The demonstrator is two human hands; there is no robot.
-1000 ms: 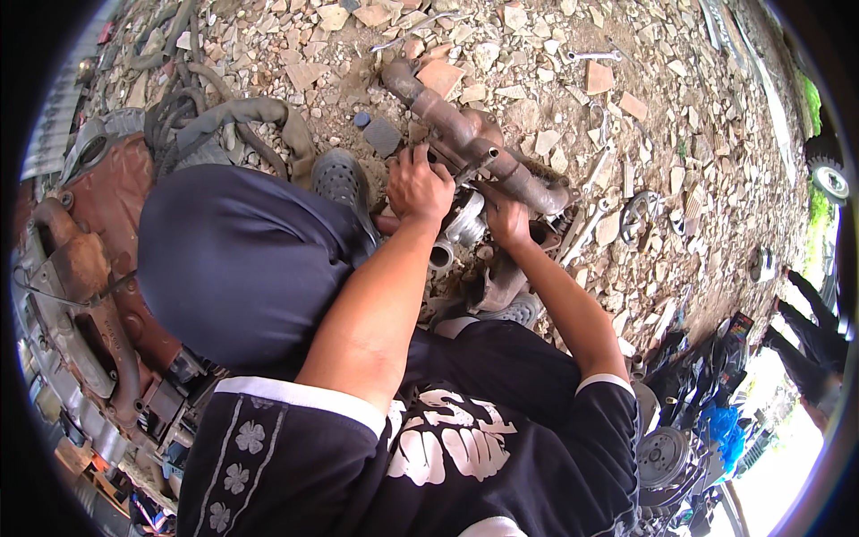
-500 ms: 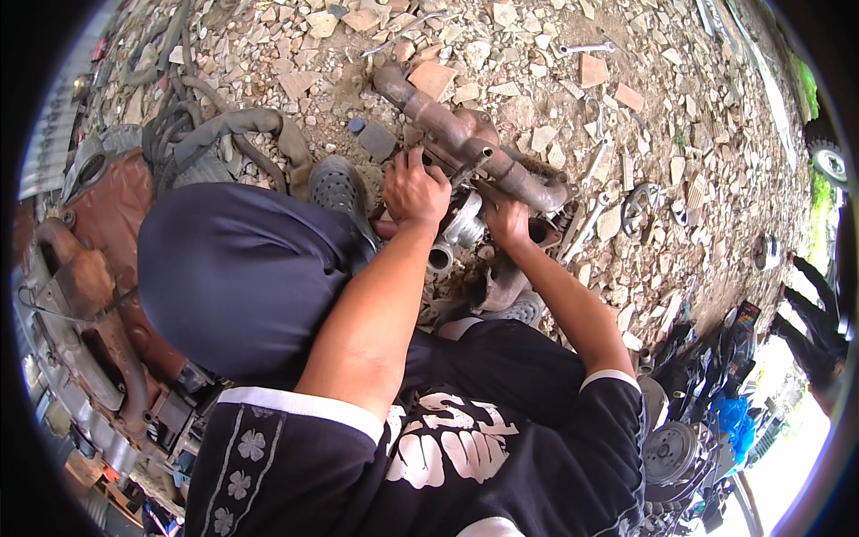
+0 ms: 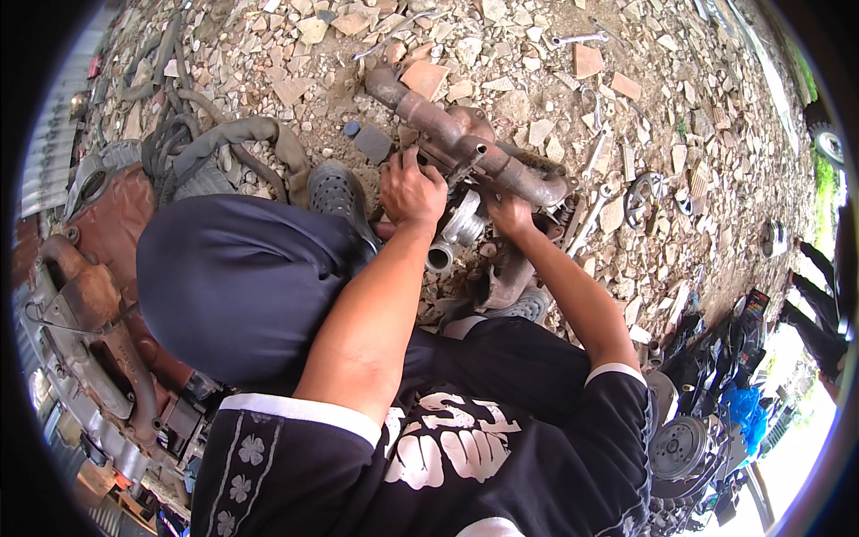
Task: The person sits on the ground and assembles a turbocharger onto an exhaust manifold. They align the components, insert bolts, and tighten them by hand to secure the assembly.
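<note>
A rusty exhaust manifold [image 3: 429, 121] lies slantwise on the stony ground, joined to a turbocharger-like part with a silvery round housing [image 3: 463, 222]. At its near left side is my left hand [image 3: 412, 188], fingers curled down against the metal; what they grip is hidden. Close by, a short metal piece with a round end [image 3: 472, 159] slants over the manifold. My right hand [image 3: 510, 213] reaches in under the manifold's right pipe, its fingertips out of sight. Below that hand, a rusty curved pipe [image 3: 508, 276] stands near my shoe.
Several wrenches, among them a long one [image 3: 591, 219], lie on the rubble to the right, near a spoked wheel [image 3: 641, 199]. Hoses [image 3: 237, 134] and a reddish-brown engine [image 3: 121, 215] are on the left. A blue bag [image 3: 743, 416] and machine parts stand lower right.
Both hands keep their places at the manifold, with only slight shifts of the fingers. The view has moved a little; the manifold appears slightly further left.
</note>
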